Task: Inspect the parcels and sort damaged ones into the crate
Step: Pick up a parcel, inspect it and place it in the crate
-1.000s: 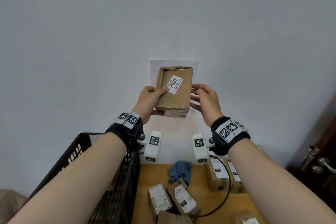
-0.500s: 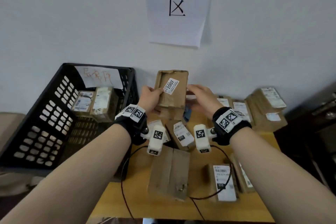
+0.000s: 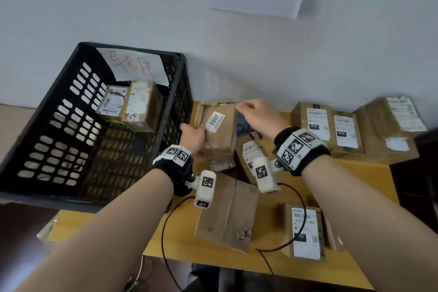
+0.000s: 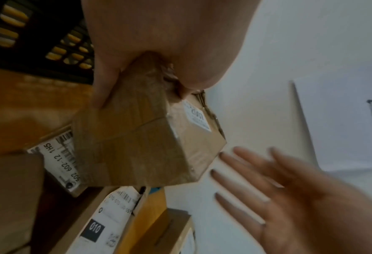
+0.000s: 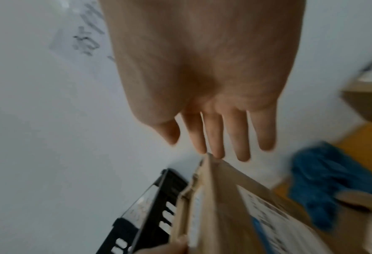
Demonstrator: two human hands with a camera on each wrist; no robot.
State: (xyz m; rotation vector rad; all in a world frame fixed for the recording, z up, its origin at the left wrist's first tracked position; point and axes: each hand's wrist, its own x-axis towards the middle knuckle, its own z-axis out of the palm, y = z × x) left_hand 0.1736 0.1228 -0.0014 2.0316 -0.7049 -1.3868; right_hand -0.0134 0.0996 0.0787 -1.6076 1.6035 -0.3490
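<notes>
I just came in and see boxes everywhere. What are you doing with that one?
A person is checking parcels for damage. Their left hand holds a brown parcel labelled 2007, with a torn-looking top edge, beside the black crate. The right hand is open by its top corner. Two parcels already lie in the crate; more wait on the wooden table.

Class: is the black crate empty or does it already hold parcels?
Not empty: two labelled parcels lie inside the black crate, against its far wall.
</notes>
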